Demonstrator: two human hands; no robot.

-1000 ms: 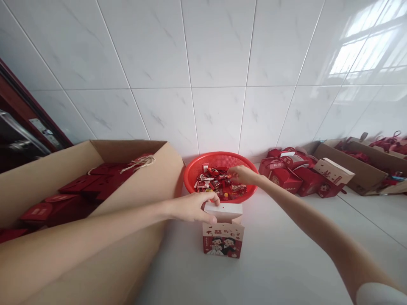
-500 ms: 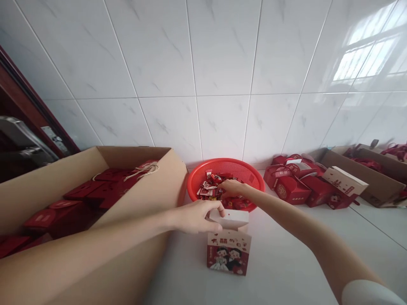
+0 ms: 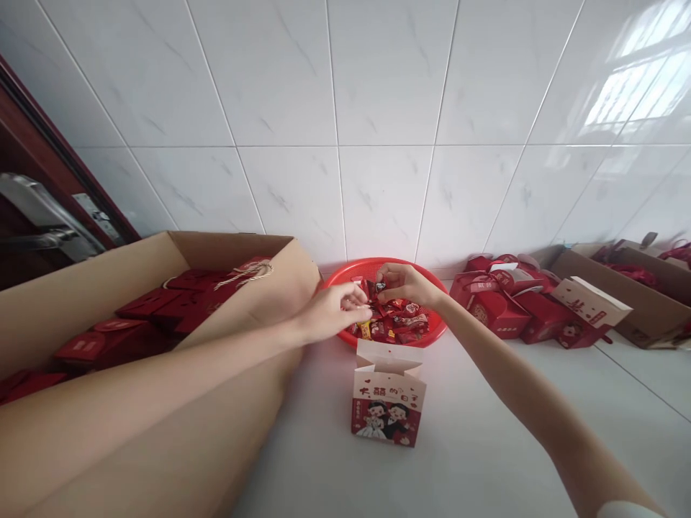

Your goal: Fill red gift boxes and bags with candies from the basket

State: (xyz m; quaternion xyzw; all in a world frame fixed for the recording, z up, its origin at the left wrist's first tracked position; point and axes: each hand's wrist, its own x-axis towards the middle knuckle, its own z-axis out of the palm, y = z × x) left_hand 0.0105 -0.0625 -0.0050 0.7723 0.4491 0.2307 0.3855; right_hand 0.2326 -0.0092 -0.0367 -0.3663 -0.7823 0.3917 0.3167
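A red plastic basket (image 3: 438,332) holds many small wrapped candies (image 3: 396,327), mostly red with a few yellow ones. Over its right side, my right hand (image 3: 411,285) is closed in a pinch around a dark-wrapped candy (image 3: 380,286). My left hand (image 3: 335,311) is above the basket's left rim, thumb and fingers drawn together; what they hold, if anything, I cannot make out. In front of the basket an upright paper gift box (image 3: 389,410), printed with a cartoon couple, stands with its top flaps raised and no hand on it.
To the left is a large cardboard carton (image 3: 253,360) with red gift boxes (image 3: 102,342) inside. More red gift boxes (image 3: 499,316) are grouped at the right, beside another cardboard box (image 3: 642,316). A tiled wall (image 3: 383,194) rises behind the white surface (image 3: 464,446).
My left hand has let go of the gift box and moved up to the basket. My right hand has risen off the candies with one in its fingers.
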